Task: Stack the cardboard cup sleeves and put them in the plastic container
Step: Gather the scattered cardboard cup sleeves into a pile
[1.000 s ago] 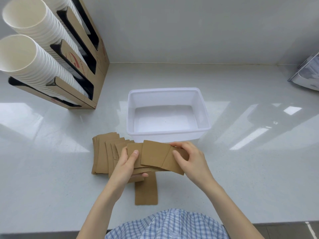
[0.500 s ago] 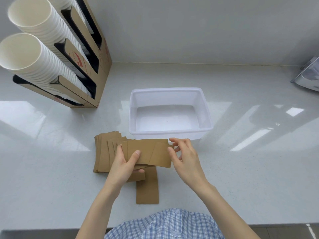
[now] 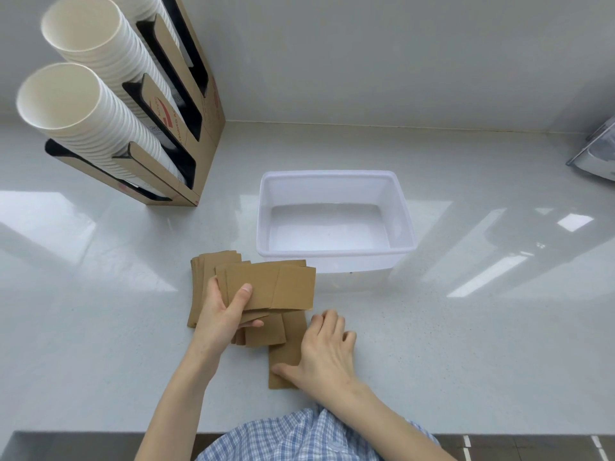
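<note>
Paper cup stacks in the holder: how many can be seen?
2, both at far left: the upper stack and the lower stack below it. More may be hidden inside the cardboard holder.

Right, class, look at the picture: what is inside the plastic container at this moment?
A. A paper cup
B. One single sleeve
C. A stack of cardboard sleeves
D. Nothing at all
D: the plastic container shows only its bare white floor, while the cardboard sleeves are all outside it on the counter, some gripped by the left hand and one under the right hand.
</note>
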